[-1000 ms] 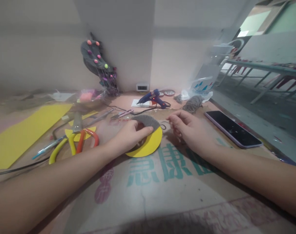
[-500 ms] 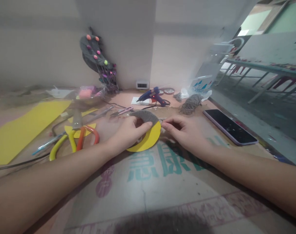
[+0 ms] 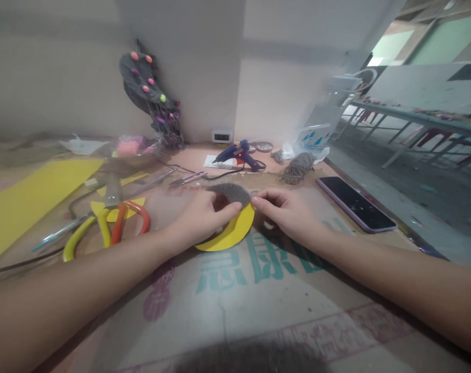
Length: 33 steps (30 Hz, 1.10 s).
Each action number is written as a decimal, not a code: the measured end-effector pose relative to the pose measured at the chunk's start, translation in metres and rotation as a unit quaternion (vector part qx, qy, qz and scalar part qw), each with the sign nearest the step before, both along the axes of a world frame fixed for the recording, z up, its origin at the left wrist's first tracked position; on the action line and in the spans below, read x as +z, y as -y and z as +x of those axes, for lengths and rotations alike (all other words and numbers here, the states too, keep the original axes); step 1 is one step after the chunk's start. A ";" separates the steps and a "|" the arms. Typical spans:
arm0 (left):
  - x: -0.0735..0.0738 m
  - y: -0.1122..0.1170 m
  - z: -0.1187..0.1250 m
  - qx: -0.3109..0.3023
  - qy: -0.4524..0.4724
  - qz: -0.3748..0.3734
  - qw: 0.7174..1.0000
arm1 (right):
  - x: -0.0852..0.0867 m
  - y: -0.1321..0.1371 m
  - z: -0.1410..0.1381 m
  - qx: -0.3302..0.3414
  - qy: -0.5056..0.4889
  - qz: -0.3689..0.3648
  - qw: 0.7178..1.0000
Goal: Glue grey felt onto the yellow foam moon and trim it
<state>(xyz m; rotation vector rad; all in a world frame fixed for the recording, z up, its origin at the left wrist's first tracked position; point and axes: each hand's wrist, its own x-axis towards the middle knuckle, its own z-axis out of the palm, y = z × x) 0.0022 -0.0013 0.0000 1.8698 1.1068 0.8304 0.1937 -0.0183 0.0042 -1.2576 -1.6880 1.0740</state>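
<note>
A yellow paper crescent (image 3: 228, 234), its far part wound closely with grey yarn (image 3: 235, 192), lies just above the covered table. My left hand (image 3: 204, 212) grips the crescent from the left, thumb on top along the inner curve; its fingers underneath are hidden. At the right edge, where the grey winding meets bare yellow, my right hand (image 3: 282, 207) is closed in a pinch with thumb and forefinger. It appears to have a strand of the yarn, mostly hidden by the fingertips.
Scissors with yellow and orange handles (image 3: 111, 220), a pen (image 3: 60, 234) and yellow paper (image 3: 37, 199) lie left. Behind are a blue glue gun (image 3: 237, 154), a cutter knife (image 3: 189, 178) and a grey yarn bundle (image 3: 297, 168). A phone (image 3: 355, 203) lies right. A decorated grey crescent (image 3: 142, 85) leans on the wall.
My right fingertips have come in against the crescent's edge, from slightly off it. The crescent has tilted a little in my left hand. The whole view has shifted slightly.
</note>
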 end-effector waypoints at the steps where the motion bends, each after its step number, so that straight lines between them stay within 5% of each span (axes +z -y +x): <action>1: 0.000 0.000 0.000 -0.001 -0.004 0.002 1.000 | 0.000 0.000 0.000 0.003 0.000 0.004 1.000; 10: 0.000 0.001 0.000 -0.011 0.004 0.010 1.000 | 0.000 0.000 -0.001 0.006 0.034 0.025 0.999; 18: 0.002 -0.005 -0.001 0.050 0.008 -0.050 0.997 | 0.004 0.000 0.005 -0.107 -0.048 0.111 0.987; 26: 0.000 -0.005 0.000 0.005 0.048 -0.037 0.998 | 0.003 0.001 -0.003 0.005 -0.098 0.058 0.994; 33: 0.003 -0.003 0.001 0.004 0.037 -0.035 0.999 | -0.003 -0.004 0.000 0.018 -0.083 0.015 0.996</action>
